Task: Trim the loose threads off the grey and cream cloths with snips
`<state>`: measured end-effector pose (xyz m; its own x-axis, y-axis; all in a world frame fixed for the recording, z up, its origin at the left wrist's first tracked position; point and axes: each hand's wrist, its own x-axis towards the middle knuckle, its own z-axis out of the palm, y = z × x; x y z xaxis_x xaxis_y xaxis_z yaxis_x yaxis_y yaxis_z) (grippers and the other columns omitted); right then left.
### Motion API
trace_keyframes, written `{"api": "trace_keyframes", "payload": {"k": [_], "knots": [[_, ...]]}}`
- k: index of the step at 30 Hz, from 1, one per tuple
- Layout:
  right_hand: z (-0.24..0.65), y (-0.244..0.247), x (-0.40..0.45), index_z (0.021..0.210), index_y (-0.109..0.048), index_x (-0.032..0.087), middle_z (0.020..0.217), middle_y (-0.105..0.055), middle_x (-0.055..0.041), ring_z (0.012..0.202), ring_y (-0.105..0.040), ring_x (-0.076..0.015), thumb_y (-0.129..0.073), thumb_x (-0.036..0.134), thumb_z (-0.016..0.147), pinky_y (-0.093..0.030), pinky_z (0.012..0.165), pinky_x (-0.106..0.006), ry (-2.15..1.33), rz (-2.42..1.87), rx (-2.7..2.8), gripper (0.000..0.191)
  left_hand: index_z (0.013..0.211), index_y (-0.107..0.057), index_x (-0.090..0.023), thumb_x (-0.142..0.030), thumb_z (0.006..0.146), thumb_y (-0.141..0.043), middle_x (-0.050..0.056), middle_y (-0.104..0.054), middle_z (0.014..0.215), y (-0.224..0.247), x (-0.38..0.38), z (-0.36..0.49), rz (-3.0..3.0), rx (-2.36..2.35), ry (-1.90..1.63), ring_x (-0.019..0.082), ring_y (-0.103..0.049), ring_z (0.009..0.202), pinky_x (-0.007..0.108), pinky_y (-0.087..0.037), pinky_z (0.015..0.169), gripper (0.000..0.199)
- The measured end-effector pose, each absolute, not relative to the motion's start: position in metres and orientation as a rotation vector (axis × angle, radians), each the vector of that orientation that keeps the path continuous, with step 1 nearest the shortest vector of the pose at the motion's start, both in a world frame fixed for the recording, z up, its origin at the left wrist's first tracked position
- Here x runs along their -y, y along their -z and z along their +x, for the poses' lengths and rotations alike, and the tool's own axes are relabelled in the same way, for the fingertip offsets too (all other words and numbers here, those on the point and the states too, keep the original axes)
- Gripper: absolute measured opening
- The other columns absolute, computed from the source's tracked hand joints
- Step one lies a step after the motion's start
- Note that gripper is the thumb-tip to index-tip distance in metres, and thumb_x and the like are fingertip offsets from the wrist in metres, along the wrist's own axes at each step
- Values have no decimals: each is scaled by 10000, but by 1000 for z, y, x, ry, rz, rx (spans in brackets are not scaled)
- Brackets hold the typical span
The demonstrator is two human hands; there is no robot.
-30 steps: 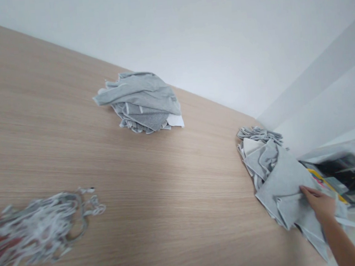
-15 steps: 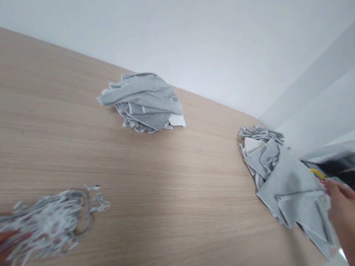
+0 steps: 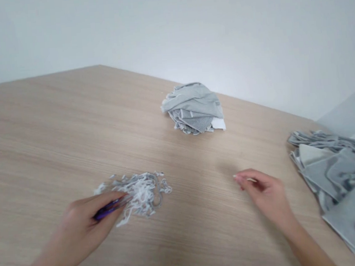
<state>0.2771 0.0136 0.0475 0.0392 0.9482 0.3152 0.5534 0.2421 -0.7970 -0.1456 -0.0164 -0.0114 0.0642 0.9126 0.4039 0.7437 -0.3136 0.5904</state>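
My left hand (image 3: 94,221) is closed around a slim purple tool (image 3: 108,209) that resembles thread snips; its front end points into a tangled heap of white and grey thread scraps (image 3: 141,193) on the table. To the right, my right hand (image 3: 264,189) hovers over the bare wood with thumb and forefinger pinched together. A tiny pale bit shows at those fingertips, too small to name. Beyond both hands lies a rounded pile of grey cloth pieces (image 3: 195,103), with a white corner sticking out at its right.
A larger spread of stacked grey cloth pieces (image 3: 350,181) covers the right side of the wooden table (image 3: 72,129). Behind it is a bundle of narrow folded grey cloth (image 3: 328,140). A white wall (image 3: 169,31) rises along the table's back edge.
The view has swung left. My right hand has left the cloth stack at the far right and come in over the middle of the table. My left hand is now in full view at the scraps.
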Motion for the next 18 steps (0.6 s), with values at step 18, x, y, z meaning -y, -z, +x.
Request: {"api": "trace_keyframes", "payload": {"k": [18], "knots": [[103,-6,-47,998,-833,242,1035,-838,-21,945,-807,-190,-590,70,894,-625,911,-309,-978,-853,2075,315,980,-770,-248,-247,908,-619,-29,-817,829,-2,25,-138,2202,-1611,-1177,106,-762,656,127,-543,625,166]]}}
